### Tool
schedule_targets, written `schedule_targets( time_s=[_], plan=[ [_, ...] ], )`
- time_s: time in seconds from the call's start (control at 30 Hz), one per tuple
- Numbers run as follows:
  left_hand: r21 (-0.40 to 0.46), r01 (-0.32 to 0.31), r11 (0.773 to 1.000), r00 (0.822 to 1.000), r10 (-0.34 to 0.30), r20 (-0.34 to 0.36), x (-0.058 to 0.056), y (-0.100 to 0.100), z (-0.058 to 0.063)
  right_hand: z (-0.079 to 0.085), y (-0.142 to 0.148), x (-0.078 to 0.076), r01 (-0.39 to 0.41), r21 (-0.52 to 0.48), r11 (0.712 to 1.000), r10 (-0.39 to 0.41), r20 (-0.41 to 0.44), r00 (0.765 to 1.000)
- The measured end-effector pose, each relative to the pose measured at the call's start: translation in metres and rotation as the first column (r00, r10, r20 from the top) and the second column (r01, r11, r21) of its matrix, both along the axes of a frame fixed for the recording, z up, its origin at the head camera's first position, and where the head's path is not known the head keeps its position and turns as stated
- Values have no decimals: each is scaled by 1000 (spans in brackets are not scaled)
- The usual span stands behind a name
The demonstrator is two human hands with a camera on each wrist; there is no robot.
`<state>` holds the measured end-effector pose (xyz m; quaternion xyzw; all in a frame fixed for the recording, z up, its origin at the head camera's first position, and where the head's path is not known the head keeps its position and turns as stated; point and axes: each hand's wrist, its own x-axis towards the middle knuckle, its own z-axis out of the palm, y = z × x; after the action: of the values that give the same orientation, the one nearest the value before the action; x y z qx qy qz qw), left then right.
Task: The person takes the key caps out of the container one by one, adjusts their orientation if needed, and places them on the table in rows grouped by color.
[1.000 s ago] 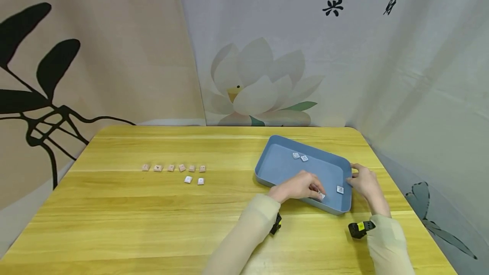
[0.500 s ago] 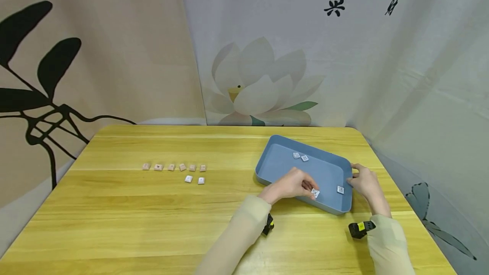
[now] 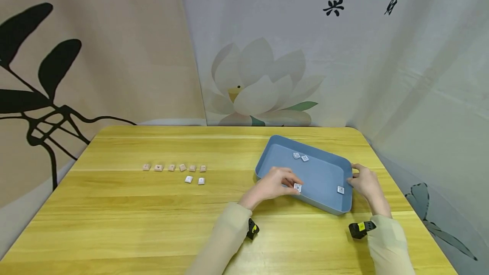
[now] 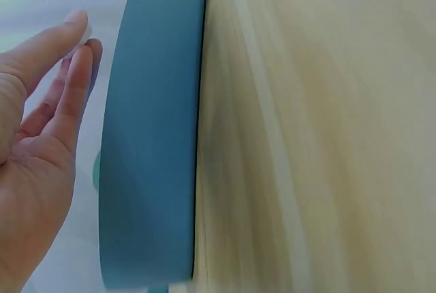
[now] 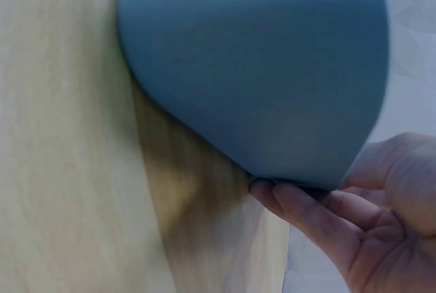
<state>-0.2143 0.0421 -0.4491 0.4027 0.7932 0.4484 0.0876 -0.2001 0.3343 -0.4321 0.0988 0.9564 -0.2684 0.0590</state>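
In the head view my left hand (image 3: pixel 273 185) is over the near edge of the blue tray (image 3: pixel 322 204), pinching a small white keycap (image 3: pixel 297 187) between thumb and fingertips. From the left wrist, only a white sliver of that keycap (image 4: pixel 86 34) shows between the fingertips. My right hand (image 3: pixel 364 181) grips the tray's right end; in the right wrist view its fingers (image 5: pixel 310 214) bend against the tray wall (image 5: pixel 272 88). Inside the tray, two white keycaps (image 3: pixel 304 158) lie near the far side and another keycap (image 3: pixel 341 189) sits by the right end.
On the left of the wooden table (image 3: pixel 126 220), several beige keycaps (image 3: pixel 171 167) form a row. Two white keycaps (image 3: pixel 201 180) lie just in front of that row's right end. A printed curtain (image 3: pixel 267 46) hangs behind the table.
My left hand has lifted the keycap from the tray floor and moved left with it, toward the tray's near edge. The right hand and the tray have stayed in place.
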Motion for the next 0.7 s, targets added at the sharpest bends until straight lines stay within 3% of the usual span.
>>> schedule_targets(
  time_s=[0.43,0.7],
  plan=[
    [-11,-82,997,996,82,24,0,-54,17,1,0,1,0,1,1000,0,-3,1000],
    [17,-175,984,984,174,20,1,-100,26,2,0,1,-2,-1,1000,2,-2,1000]
  ],
)
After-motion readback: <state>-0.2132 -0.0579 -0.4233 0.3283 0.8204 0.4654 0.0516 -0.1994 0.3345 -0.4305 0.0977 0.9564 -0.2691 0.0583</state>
